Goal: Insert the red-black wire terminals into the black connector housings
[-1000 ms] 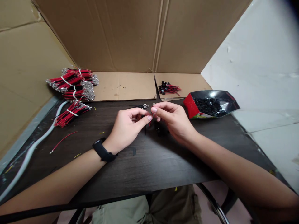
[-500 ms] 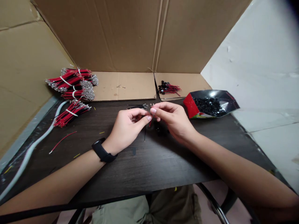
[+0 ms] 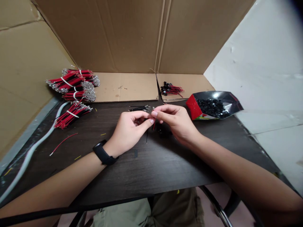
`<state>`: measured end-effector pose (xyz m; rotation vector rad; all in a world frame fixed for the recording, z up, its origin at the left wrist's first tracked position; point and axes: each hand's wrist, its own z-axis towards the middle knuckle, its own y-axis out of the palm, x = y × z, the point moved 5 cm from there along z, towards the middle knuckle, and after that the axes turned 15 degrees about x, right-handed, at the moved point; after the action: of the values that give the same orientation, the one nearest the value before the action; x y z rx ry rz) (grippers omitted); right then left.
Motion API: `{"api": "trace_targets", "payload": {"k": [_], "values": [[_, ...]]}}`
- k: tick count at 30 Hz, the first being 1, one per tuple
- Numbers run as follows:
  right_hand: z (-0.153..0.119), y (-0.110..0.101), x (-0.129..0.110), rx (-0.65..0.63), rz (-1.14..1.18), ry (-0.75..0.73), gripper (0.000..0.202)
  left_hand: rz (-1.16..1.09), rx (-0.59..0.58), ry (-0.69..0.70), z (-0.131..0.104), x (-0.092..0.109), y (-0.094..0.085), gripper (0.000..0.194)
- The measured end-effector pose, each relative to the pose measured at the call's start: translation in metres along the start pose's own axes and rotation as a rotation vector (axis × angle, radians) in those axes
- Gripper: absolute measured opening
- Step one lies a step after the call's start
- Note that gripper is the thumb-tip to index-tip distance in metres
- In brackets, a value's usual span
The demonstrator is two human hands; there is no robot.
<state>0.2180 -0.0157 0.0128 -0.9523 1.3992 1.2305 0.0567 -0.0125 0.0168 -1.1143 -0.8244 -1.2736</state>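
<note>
My left hand (image 3: 133,126) and my right hand (image 3: 174,120) meet fingertip to fingertip above the dark table. Between them they pinch red wires (image 3: 154,126), whose red ends hang below the fingers and whose pale metal tips poke out above. How many wires are held is hidden by the fingers. Just beyond the hands lies a small bundle of black wires (image 3: 139,108) with metal terminals. A single black wire (image 3: 147,137) rests on the table below the left fingertips. Small black pieces (image 3: 163,130) sit in shadow beneath my right hand.
Banded bundles of red and black wires (image 3: 73,85) are stacked at the left. One loose red wire (image 3: 63,143) lies nearby. At the right stands an open box (image 3: 193,105) with small black connectors (image 3: 210,107). Wires with black connectors (image 3: 171,89) lie on cardboard (image 3: 127,85).
The fingertips have shifted slightly, and the wire ends above them show less than before. A small red wire end now shows beyond my right fingers. Everything else stays put.
</note>
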Motion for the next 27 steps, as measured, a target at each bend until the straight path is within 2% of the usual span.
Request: {"api": "trace_targets", "payload": {"k": [11,19,27], "values": [[0.001,-0.001,0.001,0.016,-0.034,0.004,0.017,0.043,-0.024,0.018,-0.001,-0.001,0.0,0.014],[0.001,-0.002,0.001,0.015,-0.106,-0.036,0.021,-0.006,0.151,-0.039,0.005,0.006,-0.012,0.015],[0.0,0.0,0.001,-0.039,-0.301,-0.092,0.026,-0.051,0.133,-0.075,0.006,0.004,-0.012,0.013]]}}
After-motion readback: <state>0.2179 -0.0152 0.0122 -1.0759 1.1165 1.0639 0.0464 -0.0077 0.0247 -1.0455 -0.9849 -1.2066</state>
